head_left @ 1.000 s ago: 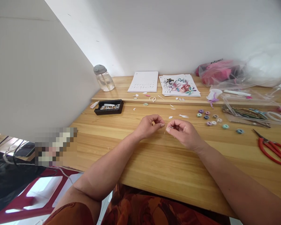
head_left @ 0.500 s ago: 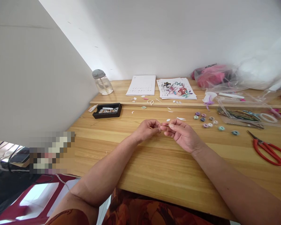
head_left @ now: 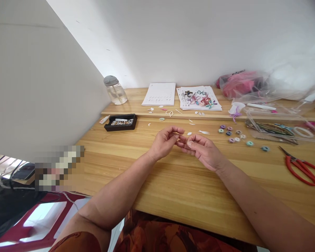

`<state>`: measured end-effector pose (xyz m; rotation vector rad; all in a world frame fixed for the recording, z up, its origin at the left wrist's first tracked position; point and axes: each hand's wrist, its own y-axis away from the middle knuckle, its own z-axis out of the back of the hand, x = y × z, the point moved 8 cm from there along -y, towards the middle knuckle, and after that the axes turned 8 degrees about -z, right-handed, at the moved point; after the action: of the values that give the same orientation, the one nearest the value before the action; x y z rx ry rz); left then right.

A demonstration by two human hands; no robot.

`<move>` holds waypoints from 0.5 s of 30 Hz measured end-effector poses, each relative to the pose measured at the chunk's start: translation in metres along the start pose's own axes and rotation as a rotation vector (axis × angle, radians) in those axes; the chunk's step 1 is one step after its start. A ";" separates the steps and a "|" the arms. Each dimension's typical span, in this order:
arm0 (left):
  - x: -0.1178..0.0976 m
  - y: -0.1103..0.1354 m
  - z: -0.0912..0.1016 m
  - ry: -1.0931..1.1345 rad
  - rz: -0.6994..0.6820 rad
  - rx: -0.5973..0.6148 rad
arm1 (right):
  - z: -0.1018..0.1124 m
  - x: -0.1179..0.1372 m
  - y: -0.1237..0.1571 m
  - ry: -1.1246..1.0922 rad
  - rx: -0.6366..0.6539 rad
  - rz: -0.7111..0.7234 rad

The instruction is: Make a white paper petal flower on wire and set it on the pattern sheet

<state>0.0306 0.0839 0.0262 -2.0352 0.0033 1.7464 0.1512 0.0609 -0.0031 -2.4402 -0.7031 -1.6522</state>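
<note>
My left hand (head_left: 165, 142) and my right hand (head_left: 205, 151) meet fingertip to fingertip above the middle of the wooden table. Between the right thumb and index finger a thin pale strand (head_left: 185, 146) is pinched, with a small loop showing by the thumb. The left thumb presses toward its curled fingers; whatever lies between them is too small to make out. Just beyond the fingertips lie a white oval cutout (head_left: 189, 133) and several pointed white slips (head_left: 204, 132).
Red-handled scissors (head_left: 301, 168) and small thread bobbins (head_left: 228, 133) lie to the right, near a clear plastic box (head_left: 278, 134). A black bead tray (head_left: 120, 127) sits left, below a water bottle (head_left: 115, 91). Paper sheets with colourful flower pieces (head_left: 199, 99) rest on the raised back ledge.
The left fingers have lifted and spread a little, moving slightly up and away from the right fingertips. My right hand has stayed nearly in place. The view has shifted slightly.
</note>
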 end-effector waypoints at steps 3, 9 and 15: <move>0.004 0.003 -0.008 0.020 0.013 0.073 | 0.001 0.000 0.000 0.024 -0.024 0.005; 0.007 0.007 -0.014 -0.032 0.011 0.114 | 0.000 -0.005 -0.001 0.018 -0.007 0.001; 0.003 0.009 -0.016 -0.131 0.023 0.151 | -0.001 -0.004 -0.001 -0.018 0.027 0.002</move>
<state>0.0432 0.0714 0.0216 -1.8181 0.1144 1.8320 0.1485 0.0602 -0.0069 -2.4391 -0.7199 -1.6117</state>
